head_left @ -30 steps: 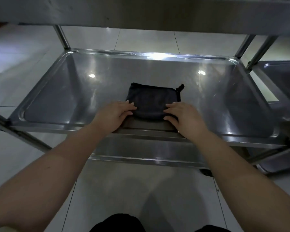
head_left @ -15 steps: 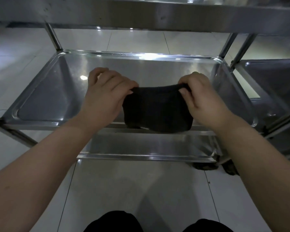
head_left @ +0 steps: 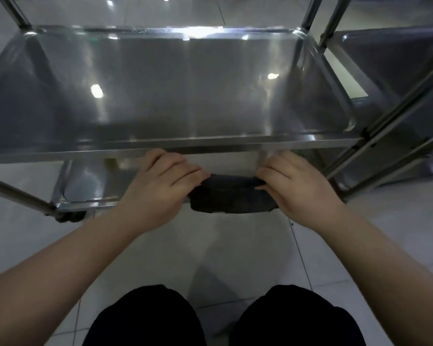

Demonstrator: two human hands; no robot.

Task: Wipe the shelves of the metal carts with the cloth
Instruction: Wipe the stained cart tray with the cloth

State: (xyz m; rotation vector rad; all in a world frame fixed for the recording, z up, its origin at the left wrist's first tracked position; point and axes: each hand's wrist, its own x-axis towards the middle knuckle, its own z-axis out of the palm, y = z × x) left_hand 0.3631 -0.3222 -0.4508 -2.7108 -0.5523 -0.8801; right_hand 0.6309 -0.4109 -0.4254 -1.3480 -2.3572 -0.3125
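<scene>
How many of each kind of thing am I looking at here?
Shiny steel shelf carts: 2, near cart and right cart
Dark wiping cloth: 1
Bare hands: 2, left hand and right hand, both gripping the cloth
Total: 5

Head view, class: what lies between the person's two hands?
The dark cloth fills the gap. The left hand grips one end and the right hand grips the other, as the head view shows.

cloth (head_left: 231, 199) before lower shelf (head_left: 85, 187), middle shelf (head_left: 185, 101) above — second cart (head_left: 398, 61) right
</scene>
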